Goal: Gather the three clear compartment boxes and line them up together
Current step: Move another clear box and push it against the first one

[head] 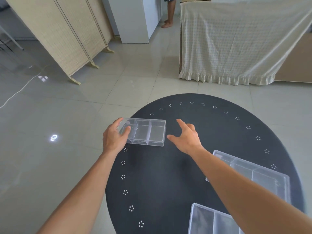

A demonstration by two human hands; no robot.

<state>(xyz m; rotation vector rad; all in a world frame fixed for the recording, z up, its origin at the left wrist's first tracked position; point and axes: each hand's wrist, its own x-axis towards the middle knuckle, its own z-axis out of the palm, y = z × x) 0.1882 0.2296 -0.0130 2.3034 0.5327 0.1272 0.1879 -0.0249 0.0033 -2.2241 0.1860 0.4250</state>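
Observation:
Three clear compartment boxes lie on a round black table [168, 174]. The far box [146, 132] rests near the table's left rim, and my left hand [114, 135] grips its left end, thumb inside a compartment. My right hand [185, 135] hovers just right of that box with fingers spread, not touching it. A second box [256, 173] sits at the right, partly hidden by my right forearm. The third box [211, 220] lies at the near edge, cut off by the frame's bottom.
The table stands on a glossy tiled floor. A folding screen [67, 34] stands far left, a white cabinet [135, 19] at the back, and a cloth-covered piece of furniture [236, 41] at far right. A person's leg [169, 14] shows at the back.

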